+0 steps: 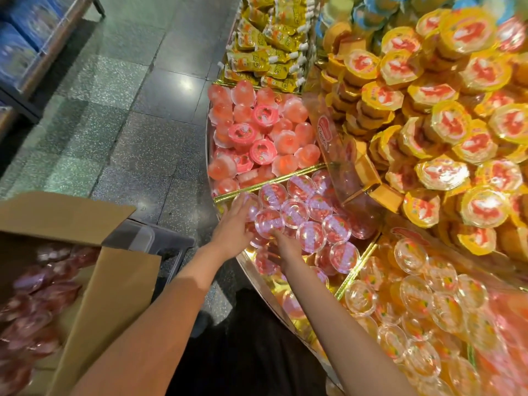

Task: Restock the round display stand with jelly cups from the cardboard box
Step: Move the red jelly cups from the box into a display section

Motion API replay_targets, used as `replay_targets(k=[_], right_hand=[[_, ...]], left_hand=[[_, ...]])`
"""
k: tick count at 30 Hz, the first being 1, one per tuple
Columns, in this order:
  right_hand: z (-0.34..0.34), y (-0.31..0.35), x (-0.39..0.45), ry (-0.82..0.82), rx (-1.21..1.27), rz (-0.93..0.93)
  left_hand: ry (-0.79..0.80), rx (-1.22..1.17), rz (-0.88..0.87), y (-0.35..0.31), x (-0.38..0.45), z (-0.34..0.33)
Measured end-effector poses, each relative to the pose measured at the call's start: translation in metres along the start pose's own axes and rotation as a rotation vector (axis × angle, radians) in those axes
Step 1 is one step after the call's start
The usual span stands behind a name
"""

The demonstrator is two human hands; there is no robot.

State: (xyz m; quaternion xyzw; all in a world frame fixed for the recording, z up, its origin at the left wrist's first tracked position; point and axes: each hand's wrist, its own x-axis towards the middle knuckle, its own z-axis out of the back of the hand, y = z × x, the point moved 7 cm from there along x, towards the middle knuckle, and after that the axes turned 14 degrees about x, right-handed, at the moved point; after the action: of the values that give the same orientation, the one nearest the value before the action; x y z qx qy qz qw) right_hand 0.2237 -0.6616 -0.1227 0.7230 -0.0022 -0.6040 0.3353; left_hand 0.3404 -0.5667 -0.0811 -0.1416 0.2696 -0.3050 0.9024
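Presently, both hands, left hand (233,224) and right hand (287,247), were found curled on red jelly cups (294,214) inside the display stand (251,267), apparently being settled in rows; the cardboard box (108,295) was left beside it.

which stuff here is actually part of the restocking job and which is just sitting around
Part of the job:
- cardboard box with red jelly cups
- red jelly cups in the stand's compartment
- round display stand
- left hand and right hand, both on the cups

Just sitting around:
- pink jelly cups
- yellow pouches
- yellow-lidded cups
- orange jelly cups
- blue boxes on the shelf
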Motion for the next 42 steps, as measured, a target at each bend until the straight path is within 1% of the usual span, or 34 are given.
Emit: replay_targets(k=[4,7,11,13,15,17,22,26,28,30,34,37,38,40,42], right_hand=[[-0.005,-0.001,-0.028,0.065,-0.171,-0.002],[-0.024,-0.008,-0.05,0.119,-0.342,0.07],[-0.08,-0.02,-0.081,0.222,-0.625,0.296],[-0.115,-0.034,-0.1,0.306,-0.777,0.425],[-0.149,-0.058,-0.117,0.395,-0.914,0.508],[-0.181,-0.086,-0.144,0.492,-1.021,0.551],[-0.242,-0.169,-0.187,0.719,-1.282,0.558],[-0.275,-0.229,-0.203,0.811,-1.543,0.656],[-0.289,-0.253,-0.201,0.842,-1.619,0.67],[-0.302,-0.272,-0.2,0.85,-1.68,0.668],[-0.328,-0.294,-0.178,0.82,-1.802,0.691],[-0.351,-0.308,-0.141,0.754,-1.848,0.698],[-0.355,-0.31,-0.132,0.741,-1.881,0.686],[-0.368,-0.325,-0.099,0.714,-1.969,0.595],[-0.38,-0.336,-0.06,0.636,-2.039,0.524]], left_hand=[[-0.094,-0.152,0.012,0.017,-0.026,0.021],[-0.075,-0.208,0.042,0.04,-0.052,0.032],[-0.056,-0.251,0.112,0.088,-0.095,0.04],[-0.059,-0.27,0.152,0.114,-0.121,0.04],[-0.08,-0.301,0.207,0.143,-0.152,0.04],[-0.123,-0.353,0.277,0.174,-0.187,0.037],[-0.185,-0.491,0.469,0.255,-0.278,0.012],[-0.277,-0.559,0.656,0.296,-0.345,-0.012],[-0.291,-0.605,0.743,0.307,-0.369,-0.028],[-0.304,-0.69,0.832,0.318,-0.383,-0.049],[-0.363,-0.793,0.947,0.338,-0.388,-0.081],[-0.381,-0.872,1.015,0.351,-0.378,-0.101],[-0.387,-0.887,1.024,0.351,-0.378,-0.102],[-0.408,-0.912,1.055,0.365,-0.368,-0.111],[-0.426,-0.947,1.101,0.383,-0.356,-0.123]])
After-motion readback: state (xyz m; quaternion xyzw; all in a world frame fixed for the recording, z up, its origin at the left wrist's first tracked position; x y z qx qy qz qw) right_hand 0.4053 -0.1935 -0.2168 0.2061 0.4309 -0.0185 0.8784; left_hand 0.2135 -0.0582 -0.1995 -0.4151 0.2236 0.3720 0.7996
